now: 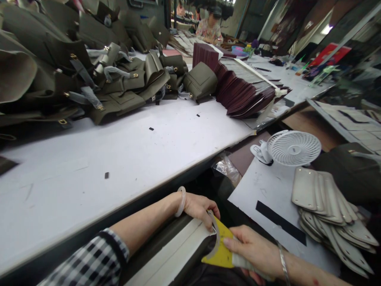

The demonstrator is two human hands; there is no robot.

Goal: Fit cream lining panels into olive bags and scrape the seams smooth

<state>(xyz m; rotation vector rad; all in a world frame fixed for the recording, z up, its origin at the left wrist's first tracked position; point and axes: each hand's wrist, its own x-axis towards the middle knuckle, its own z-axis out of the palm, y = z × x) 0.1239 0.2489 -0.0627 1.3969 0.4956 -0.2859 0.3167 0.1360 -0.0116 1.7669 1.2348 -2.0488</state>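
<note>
At the lower middle, my left hand [198,208] grips the end of a dark olive leather piece [169,254] with a long pale strip along it. My right hand [253,246] is closed on a yellow piece [222,244] with a curved grey edge, which lies against the end of the leather piece, close to my left fingertips. A whitish material shows beneath my right fingers. What lies under the leather piece is dark and hard to make out.
Olive bags [122,79] are piled along the back left of the white table [89,159]. Bundled maroon pieces [235,91] stand behind. A white fan [293,149] and stacked grey pieces [324,202] are at right. Another person [210,28] sits far back.
</note>
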